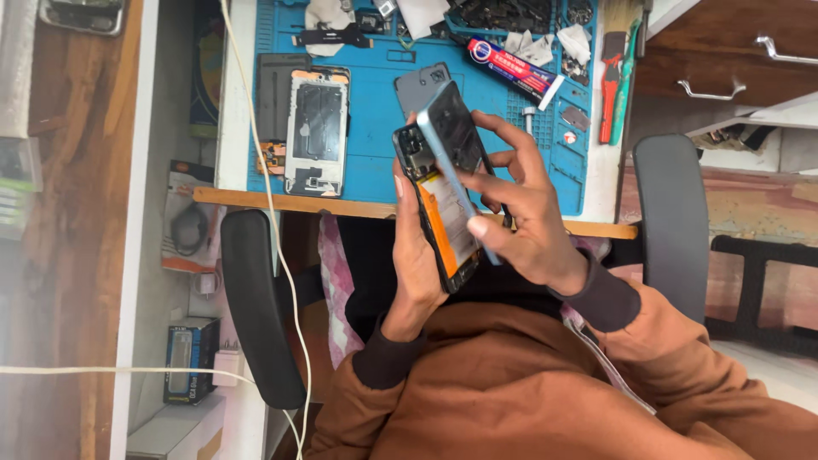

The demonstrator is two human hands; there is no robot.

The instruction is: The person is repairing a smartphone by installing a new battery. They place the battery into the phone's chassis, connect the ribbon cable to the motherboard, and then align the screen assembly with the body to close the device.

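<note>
Desk (230,162): white top with a wooden front edge, seen from above.
Blue mat (375,145): covers most of the desk and holds small parts and tools.
Chair (256,307): black armrests show on both sides of the person.
Phone frame (317,132): lies flat on the left part of the mat, near the front edge.
Open phone (436,217): up in the air in front of the desk's front edge, its orange inside showing.
Back cover (452,140): lifted off one side of the open phone, tilted like a door.
Left hand (415,255): wrapped around the open phone from below, holding tight.
Right hand (520,209): fingers pinch the back cover along its edge.
Glue tube (514,70): lies on the mat near the back right corner.
Risk: the cover could bend or crack if pulled too hard, or the phone could slip and fall past the desk edge.
</note>
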